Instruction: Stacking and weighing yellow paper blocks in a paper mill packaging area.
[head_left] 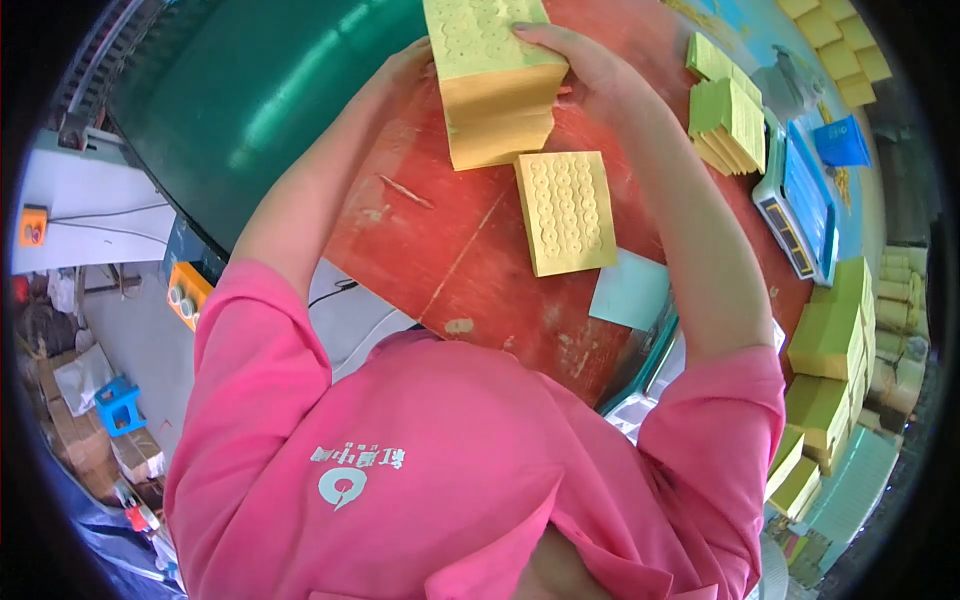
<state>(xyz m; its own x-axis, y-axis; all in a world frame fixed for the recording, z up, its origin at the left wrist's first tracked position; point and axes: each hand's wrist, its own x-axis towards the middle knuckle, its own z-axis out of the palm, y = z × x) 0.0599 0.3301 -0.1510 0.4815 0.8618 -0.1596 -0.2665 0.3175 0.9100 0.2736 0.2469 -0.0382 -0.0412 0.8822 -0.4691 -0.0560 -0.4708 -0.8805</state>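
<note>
A thick stack of yellow perforated sheets [492, 85] stands on the red tabletop [450, 250] at the top of the view. My left hand [405, 65] presses against its left side, and my right hand [575, 60] grips its right top edge. Both arms reach out from pink sleeves. A thinner yellow stack with a punched ring pattern [565, 212] lies flat just below and to the right of the held stack, untouched.
A pale blue sheet [630, 290] lies by the table's near edge. Green-yellow stacks [730, 115] sit right of my right arm, beside a weighing scale [795, 200]. More yellow stacks [830, 345] pile at the right. A large green curved surface [270, 110] lies left.
</note>
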